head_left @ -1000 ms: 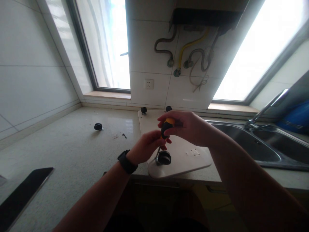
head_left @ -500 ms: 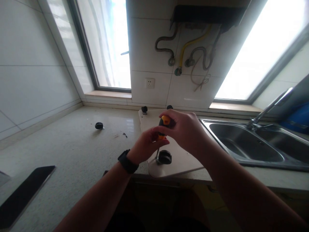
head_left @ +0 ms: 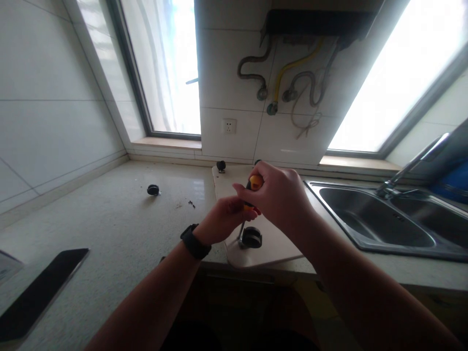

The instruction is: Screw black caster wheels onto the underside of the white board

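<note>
Shifted around the screwdriver [head_left: 257,182] since earlier, the right hand [head_left: 283,190] is closed on it, the left hand [head_left: 221,222] closed lower; screw-turning seems in hand at the caster [head_left: 253,238], steady alignment being needed.

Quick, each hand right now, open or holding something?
Left hand: closed, holding the screwdriver low down.
Right hand: closed, holding the same screwdriver higher up.

Stretches along the wall as a pale, speckled counter [head_left: 127,219], with a steel sink [head_left: 373,245] set in at right. Carries a white board [head_left: 280,240] near the middle, reaching the front edge. Holds a black caster [head_left: 152,189] well to the board's left, with small dark bits [head_left: 191,204] between the two. Bears a black slab [head_left: 44,292] at near left, and just beside it a pale thing [head_left: 8,265], cut off by the view's edge.
</note>
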Demonstrator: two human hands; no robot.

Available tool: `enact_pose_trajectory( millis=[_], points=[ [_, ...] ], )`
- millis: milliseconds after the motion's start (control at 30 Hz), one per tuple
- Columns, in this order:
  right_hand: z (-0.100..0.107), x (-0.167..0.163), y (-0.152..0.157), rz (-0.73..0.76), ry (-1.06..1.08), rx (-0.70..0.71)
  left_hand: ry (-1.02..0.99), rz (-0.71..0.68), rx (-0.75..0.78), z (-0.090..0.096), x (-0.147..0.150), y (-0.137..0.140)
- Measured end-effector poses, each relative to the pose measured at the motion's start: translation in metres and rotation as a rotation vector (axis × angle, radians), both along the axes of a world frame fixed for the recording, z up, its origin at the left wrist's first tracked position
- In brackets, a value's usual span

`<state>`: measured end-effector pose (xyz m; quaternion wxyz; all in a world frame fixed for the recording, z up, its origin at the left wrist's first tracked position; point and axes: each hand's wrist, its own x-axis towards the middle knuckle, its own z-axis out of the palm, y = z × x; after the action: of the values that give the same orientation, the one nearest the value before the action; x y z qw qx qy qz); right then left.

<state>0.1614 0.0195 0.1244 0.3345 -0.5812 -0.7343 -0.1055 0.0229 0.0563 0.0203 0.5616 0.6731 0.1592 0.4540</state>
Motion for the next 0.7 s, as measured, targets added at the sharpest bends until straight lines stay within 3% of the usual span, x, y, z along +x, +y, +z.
enact_pose_trajectory(
  millis=[133,233,333,433,500,600,700],
  points=[
    [-0.002,-0.006,0.0,-0.098,-0.002,-0.012,0.007,-0.061,-0.024,0.001,-0.004,0.005],
    [-0.004,-0.006,0.002,-0.084,-0.008,0.015,-0.003,-0.102,-0.035,0.002,-0.008,0.01],
    [0.0,0.001,0.003,0.109,-0.001,0.019,0.009,-0.122,-0.035,0.003,-0.01,0.013],
    [0.008,0.012,0.003,0.365,0.111,-0.216,0.018,-0.069,-0.026,-0.001,-0.012,0.013],
    [0.012,0.019,0.004,0.486,0.167,-0.392,0.039,0.029,0.013,-0.008,-0.015,0.011],
    [0.012,0.027,0.009,0.633,0.225,-0.457,0.123,0.302,0.076,-0.028,-0.023,0.007],
    [0.004,0.032,0.016,0.745,0.337,-0.487,0.22,0.609,-0.085,-0.059,-0.035,0.002]
  ],
)
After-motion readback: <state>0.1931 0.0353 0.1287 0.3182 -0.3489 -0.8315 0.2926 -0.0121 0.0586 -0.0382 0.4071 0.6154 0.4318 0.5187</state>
